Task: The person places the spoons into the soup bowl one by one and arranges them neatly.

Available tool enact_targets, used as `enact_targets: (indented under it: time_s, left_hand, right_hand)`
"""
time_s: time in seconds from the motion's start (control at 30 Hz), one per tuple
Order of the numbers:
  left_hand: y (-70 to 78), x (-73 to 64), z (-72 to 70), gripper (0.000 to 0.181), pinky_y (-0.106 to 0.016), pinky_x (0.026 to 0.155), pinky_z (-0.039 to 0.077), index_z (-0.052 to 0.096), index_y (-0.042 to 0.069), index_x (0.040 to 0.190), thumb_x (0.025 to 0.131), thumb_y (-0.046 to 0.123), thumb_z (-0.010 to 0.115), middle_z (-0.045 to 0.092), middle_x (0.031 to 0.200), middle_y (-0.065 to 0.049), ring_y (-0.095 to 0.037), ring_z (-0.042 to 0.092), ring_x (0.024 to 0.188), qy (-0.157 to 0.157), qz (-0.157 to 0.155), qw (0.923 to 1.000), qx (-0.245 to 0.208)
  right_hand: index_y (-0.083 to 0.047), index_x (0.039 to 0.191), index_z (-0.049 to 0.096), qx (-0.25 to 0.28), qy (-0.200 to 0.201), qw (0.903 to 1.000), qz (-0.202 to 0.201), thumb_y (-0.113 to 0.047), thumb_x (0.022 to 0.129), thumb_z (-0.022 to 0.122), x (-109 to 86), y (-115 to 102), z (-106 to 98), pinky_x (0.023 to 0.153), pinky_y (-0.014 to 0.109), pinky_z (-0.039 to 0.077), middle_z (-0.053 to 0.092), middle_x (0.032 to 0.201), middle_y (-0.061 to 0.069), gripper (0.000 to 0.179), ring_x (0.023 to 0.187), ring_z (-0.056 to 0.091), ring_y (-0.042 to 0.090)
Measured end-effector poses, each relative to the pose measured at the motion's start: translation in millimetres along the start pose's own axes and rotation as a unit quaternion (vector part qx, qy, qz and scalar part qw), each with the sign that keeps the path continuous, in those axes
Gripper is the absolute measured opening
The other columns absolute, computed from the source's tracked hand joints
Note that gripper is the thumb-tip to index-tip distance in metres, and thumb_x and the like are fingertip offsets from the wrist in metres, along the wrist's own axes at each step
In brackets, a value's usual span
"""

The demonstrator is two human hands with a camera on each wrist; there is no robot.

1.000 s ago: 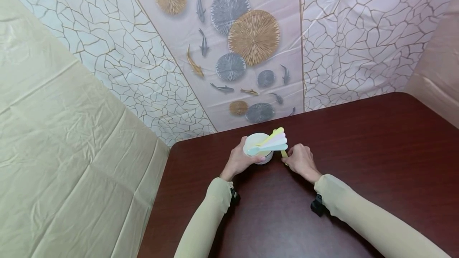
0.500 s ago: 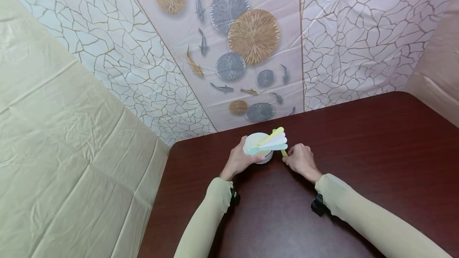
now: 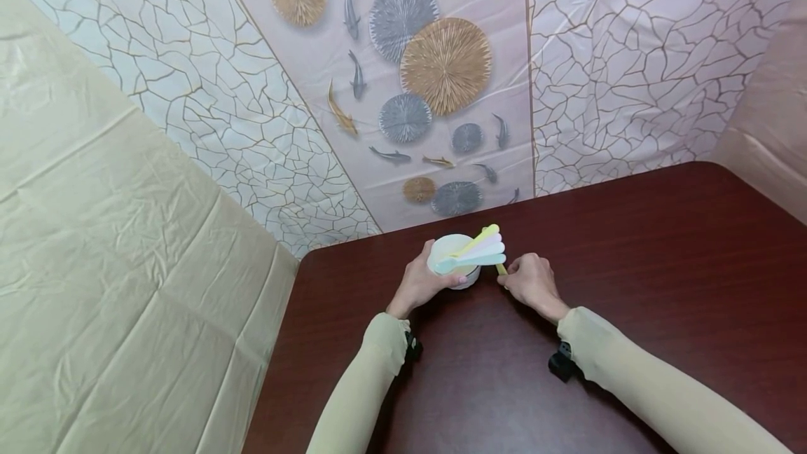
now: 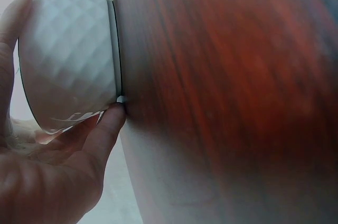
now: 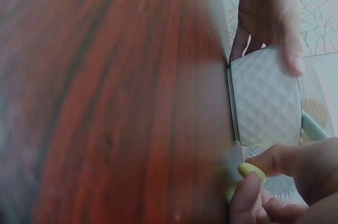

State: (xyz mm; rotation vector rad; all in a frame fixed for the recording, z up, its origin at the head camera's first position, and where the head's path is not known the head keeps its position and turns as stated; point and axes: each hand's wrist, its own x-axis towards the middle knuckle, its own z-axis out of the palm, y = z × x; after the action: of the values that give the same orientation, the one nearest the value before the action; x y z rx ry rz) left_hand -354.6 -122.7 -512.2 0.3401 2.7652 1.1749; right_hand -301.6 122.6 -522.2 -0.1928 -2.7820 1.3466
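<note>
A white bowl [image 3: 465,281] with a diamond-patterned outside stands on the table. My left hand [image 3: 424,280] grips it from the left side, thumb near the base in the left wrist view. Across the bowl's mouth lies a fan of spoons: one yellow [image 3: 482,238], pale pink and white ones, and a light blue spoon [image 3: 482,260], handles pointing right. Just right of the bowl, my right hand [image 3: 531,284] pinches the end of another slim yellow spoon [image 5: 251,171] between thumb and forefinger, low by the tabletop. Part of this spoon hides behind the fanned handles in the head view.
The dark red-brown table [image 3: 630,265] reaches to a patterned cloth wall [image 3: 466,160] close behind the bowl. A beige cloth [image 3: 145,265] hangs along the left side. Each wrist wears a small black camera [image 3: 561,363].
My right hand has shifted very slightly right with the yellow spoon in its pinch. The left hand, bowl and fanned spoons stay where they were.
</note>
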Motion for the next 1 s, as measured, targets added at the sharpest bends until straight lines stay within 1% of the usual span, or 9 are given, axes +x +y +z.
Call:
enact_targets:
  time_s: [0.13, 0.27, 0.43, 0.53, 0.73, 1.0]
  left_hand:
    - [-0.3, 0.4, 0.2, 0.116, -0.053, 0.12, 0.048, 0.031, 0.018, 0.173, 0.082, 0.054, 0.092, 0.055, 0.164, -0.014, -0.032, 0.055, 0.148, 0.001, 0.0, 1.0, 0.004]
    - [-0.5, 0.3, -0.3, 0.114, -0.052, 0.118, 0.049, 0.032, 0.017, 0.172, 0.082, 0.054, 0.092, 0.059, 0.16, -0.013, -0.031, 0.058, 0.144, 0.0, 0.01, 0.9999, 0.006]
    - [-1.3, 0.4, -0.7, 0.111, -0.05, 0.115, 0.051, 0.035, 0.016, 0.171, 0.083, 0.053, 0.092, 0.063, 0.155, -0.012, -0.029, 0.062, 0.138, -0.001, 0.024, 0.9996, 0.013]
    - [-0.7, 0.3, -0.8, 0.112, -0.049, 0.115, 0.051, 0.034, 0.016, 0.171, 0.083, 0.053, 0.092, 0.062, 0.156, -0.012, -0.029, 0.061, 0.14, -0.001, 0.021, 0.9997, 0.015]
    - [0.6, 0.4, -1.0, 0.112, -0.051, 0.117, 0.05, 0.033, 0.017, 0.172, 0.083, 0.054, 0.092, 0.061, 0.157, -0.013, -0.03, 0.06, 0.141, -0.002, 0.015, 0.9998, 0.009]
    - [-0.3, -0.3, -0.7, 0.113, -0.051, 0.118, 0.049, 0.031, 0.016, 0.173, 0.084, 0.053, 0.091, 0.059, 0.16, -0.012, -0.03, 0.059, 0.143, -0.004, 0.017, 0.9998, 0.01]
  right_hand:
    - [-0.001, 0.083, 0.08, 0.009, 0.0, 0.9999, 0.011, -0.018, 0.094, 0.084, 0.9, 2.3, -1.3, 0.069, 0.031, 0.05, 0.078, 0.079, 0.01, 0.02, 0.075, 0.069, 0.023]
    - [-0.001, 0.086, 0.081, 0.016, 0.001, 0.9996, 0.022, -0.02, 0.094, 0.083, 0.4, 2.8, -3.1, 0.07, 0.031, 0.052, 0.079, 0.081, 0.01, 0.021, 0.077, 0.07, 0.023]
    - [0.001, 0.091, 0.08, 0.047, -0.007, 0.9983, 0.034, -0.02, 0.095, 0.08, -1.3, 4.6, -6.7, 0.062, 0.028, 0.051, 0.077, 0.072, 0.008, 0.021, 0.064, 0.07, 0.014]
    - [0.002, 0.094, 0.08, 0.066, -0.01, 0.9969, 0.042, -0.019, 0.096, 0.078, -2.1, 5.3, -9.2, 0.058, 0.026, 0.052, 0.077, 0.07, 0.006, 0.021, 0.058, 0.068, 0.011]
    - [0.004, 0.098, 0.08, 0.083, -0.001, 0.9955, 0.046, -0.018, 0.095, 0.078, -4.3, 8.1, -13.3, 0.055, 0.025, 0.054, 0.079, 0.074, 0.008, 0.022, 0.056, 0.069, 0.008]
    - [0.007, 0.105, 0.078, 0.108, -0.001, 0.992, 0.065, -0.017, 0.096, 0.077, -6.5, 11.9, -19.7, 0.055, 0.024, 0.055, 0.079, 0.073, 0.006, 0.026, 0.057, 0.071, 0.008]
